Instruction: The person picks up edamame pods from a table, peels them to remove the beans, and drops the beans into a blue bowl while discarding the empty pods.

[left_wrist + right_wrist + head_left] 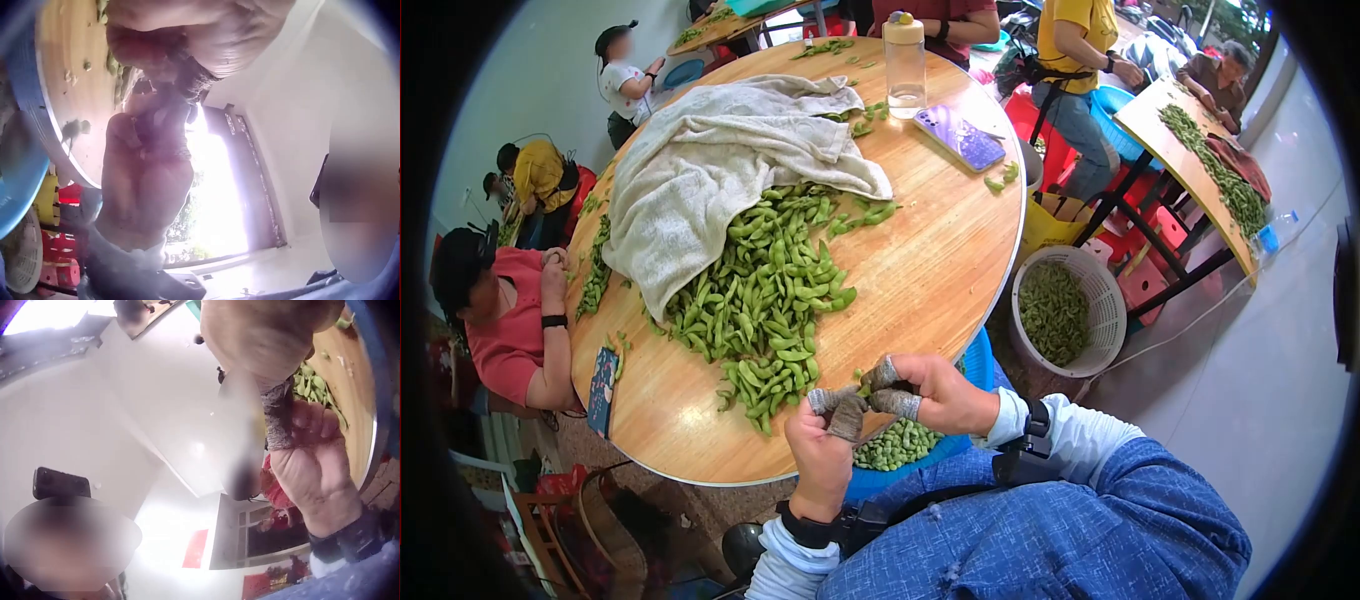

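In the head view, my left hand [820, 455] and right hand [948, 398] meet just over the near table edge, thumbs and fingertips wrapped in grey tape. Between them they pinch a green edamame pod [863, 390], mostly hidden by the fingers. Both wrist views show the bent fingers close together, the pod covered there. Below sits a blue basin [975, 365] with shelled green beans [896, 446] in it. Beyond my left hand, a heap of edamame pods [775, 280] spreads over the round wooden table [930, 260], partly under a pale towel [730, 150].
A clear bottle [905, 65] and a purple phone [960, 138] stand and lie at the far side. Another phone [601, 390] is at the left edge. Right of the table, a white basket [1112, 310] holds pods. A person in red [518, 310] sits at left.
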A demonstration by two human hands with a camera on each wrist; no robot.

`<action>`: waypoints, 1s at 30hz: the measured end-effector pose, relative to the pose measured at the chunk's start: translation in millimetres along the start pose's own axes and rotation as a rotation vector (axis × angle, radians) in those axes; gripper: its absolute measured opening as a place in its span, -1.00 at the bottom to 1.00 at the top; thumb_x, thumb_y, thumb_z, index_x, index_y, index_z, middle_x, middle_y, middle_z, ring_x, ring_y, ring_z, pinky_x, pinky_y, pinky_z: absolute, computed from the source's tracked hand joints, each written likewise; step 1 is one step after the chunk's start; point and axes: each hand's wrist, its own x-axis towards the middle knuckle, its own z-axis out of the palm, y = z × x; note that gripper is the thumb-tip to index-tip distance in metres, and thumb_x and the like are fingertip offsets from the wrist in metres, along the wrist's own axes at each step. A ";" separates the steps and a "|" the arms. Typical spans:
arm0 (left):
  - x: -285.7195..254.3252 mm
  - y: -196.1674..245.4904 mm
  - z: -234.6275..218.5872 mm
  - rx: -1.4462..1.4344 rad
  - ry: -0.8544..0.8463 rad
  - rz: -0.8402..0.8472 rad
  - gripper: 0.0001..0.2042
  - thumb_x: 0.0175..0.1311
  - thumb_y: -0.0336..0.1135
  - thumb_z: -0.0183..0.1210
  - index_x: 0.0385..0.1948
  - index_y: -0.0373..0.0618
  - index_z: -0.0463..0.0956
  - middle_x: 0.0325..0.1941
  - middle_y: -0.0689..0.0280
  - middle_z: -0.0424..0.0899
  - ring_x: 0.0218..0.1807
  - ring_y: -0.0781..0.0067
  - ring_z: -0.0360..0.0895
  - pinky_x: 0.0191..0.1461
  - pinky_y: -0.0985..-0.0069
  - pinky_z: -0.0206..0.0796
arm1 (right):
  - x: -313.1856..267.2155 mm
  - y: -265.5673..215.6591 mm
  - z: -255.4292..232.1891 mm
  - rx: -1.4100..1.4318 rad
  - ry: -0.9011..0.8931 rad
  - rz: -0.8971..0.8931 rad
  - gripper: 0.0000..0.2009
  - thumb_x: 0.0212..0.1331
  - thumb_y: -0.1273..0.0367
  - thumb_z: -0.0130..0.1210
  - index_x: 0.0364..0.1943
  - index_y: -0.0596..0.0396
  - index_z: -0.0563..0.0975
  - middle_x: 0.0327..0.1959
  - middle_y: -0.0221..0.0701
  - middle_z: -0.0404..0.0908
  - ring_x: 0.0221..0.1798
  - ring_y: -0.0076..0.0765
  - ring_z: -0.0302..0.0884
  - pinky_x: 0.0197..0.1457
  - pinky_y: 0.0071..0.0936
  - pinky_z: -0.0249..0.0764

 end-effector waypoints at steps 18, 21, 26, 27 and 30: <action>15.4 14.7 -9.2 0.521 -0.208 0.059 -0.89 -0.02 -0.48 0.21 -0.47 -0.30 0.49 -0.55 0.40 0.53 -0.52 0.70 0.41 -0.45 0.74 0.26 | 5.6 -12.6 -3.7 -0.318 0.010 -0.027 -0.88 -0.05 0.51 0.03 -0.38 0.22 0.48 -0.48 -0.11 0.49 -0.46 -0.21 0.44 -0.37 -0.42 0.34; 17.4 11.5 -10.2 0.493 -0.238 0.026 -0.90 -0.07 -0.49 0.20 -0.51 -0.28 0.49 -0.56 0.39 0.52 -0.53 0.71 0.40 -0.46 0.74 0.25 | 4.3 -5.7 -2.3 -0.472 -0.003 -0.095 -0.86 -0.12 0.55 0.07 -0.39 0.23 0.47 -0.47 -0.14 0.46 -0.38 -0.05 0.44 -0.34 -0.36 0.35; 15.6 13.0 -2.8 0.635 -0.195 0.100 -0.88 -0.09 -0.48 0.18 -0.50 -0.31 0.47 -0.62 0.38 0.49 -0.56 0.68 0.38 -0.48 0.67 0.26 | 2.1 -11.1 -1.8 -0.595 -0.043 -0.149 -0.86 -0.23 0.56 0.05 -0.47 0.21 0.46 -0.50 -0.09 0.42 -0.35 0.09 0.37 -0.36 -0.27 0.31; 18.3 3.0 -6.3 0.670 -0.177 0.177 -0.90 -0.06 -0.50 0.14 -0.49 -0.32 0.47 -0.63 0.38 0.48 -0.55 0.67 0.38 -0.47 0.66 0.26 | 2.8 -9.6 0.0 -0.572 -0.013 -0.157 -0.88 -0.20 0.55 0.05 -0.47 0.21 0.46 -0.52 -0.14 0.43 -0.38 0.03 0.38 -0.37 -0.29 0.31; 15.7 -1.7 -11.5 0.518 -0.135 0.113 -0.89 0.03 -0.53 0.03 -0.40 -0.32 0.46 -0.58 0.39 0.48 -0.50 0.64 0.39 -0.40 0.63 0.28 | 1.3 -3.5 5.5 -0.344 0.068 -0.054 -0.93 -0.07 0.52 0.04 -0.45 0.21 0.47 -0.55 -0.30 0.46 -0.44 -0.21 0.41 -0.40 -0.37 0.31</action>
